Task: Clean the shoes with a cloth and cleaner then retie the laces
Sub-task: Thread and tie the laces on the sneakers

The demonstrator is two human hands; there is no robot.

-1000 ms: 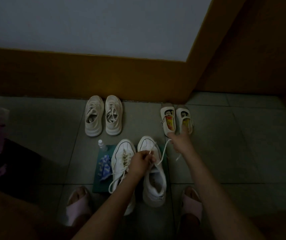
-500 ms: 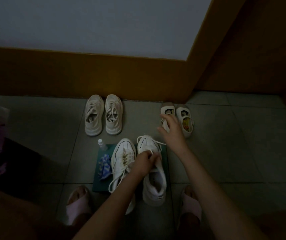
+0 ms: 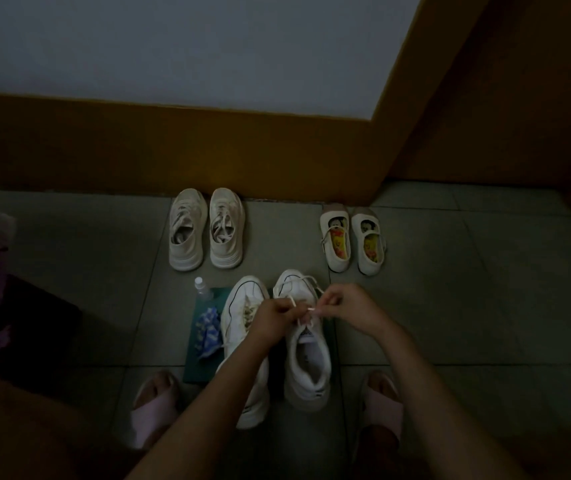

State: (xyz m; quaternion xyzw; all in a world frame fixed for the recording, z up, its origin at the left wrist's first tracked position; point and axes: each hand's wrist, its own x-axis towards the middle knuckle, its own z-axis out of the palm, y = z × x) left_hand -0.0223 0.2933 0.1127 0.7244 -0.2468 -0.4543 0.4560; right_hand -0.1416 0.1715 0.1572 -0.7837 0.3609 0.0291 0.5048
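Right hand [image 3: 344, 308] returned beside left hand [image 3: 273, 318], pinching lace [image 3: 299, 308].

Tiled floor [image 3: 484, 306]: beige sneakers [image 3: 225, 230], strap shoes [image 3: 336, 242] near wall [image 3: 207, 46]; green mat [image 3: 201, 368] nearer.

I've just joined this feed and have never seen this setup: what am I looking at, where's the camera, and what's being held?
There is no machine here. A person works bare-handed, and the single camera sits on their head, looking down. The left hand and right hand each pinch the lace of a white sneaker on a green mat. Its mate lies beside it, with a cloth and a small bottle to the left. Beige sneakers and strap shoes stand near the wall.
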